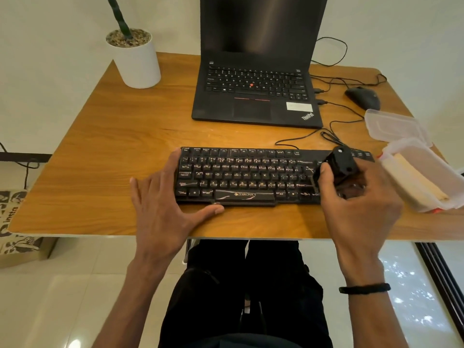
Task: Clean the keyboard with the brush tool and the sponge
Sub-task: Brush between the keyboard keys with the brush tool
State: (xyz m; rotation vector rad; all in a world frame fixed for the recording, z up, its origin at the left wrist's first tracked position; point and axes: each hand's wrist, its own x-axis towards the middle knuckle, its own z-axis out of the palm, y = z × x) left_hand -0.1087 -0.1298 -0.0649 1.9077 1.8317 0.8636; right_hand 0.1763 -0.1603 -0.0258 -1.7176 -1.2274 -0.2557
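Wooden desk (105, 156): black plastic wired keyboard (241, 175) at front centre. Left hand (160, 207) flat, fingers spread, bracing its left end. Right hand (356, 197) fingers wrapped around black plastic brush tool (339, 163) above right keys. Tool looks light, rigid; grip body.

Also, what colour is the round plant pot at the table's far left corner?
The round plant pot is plain white, seen in the head view.

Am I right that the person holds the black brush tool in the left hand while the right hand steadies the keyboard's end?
Not quite: the hands are swapped. In the head view the right hand grips the black brush tool over the keyboard, while the left hand lies flat, steadying the keyboard's end.
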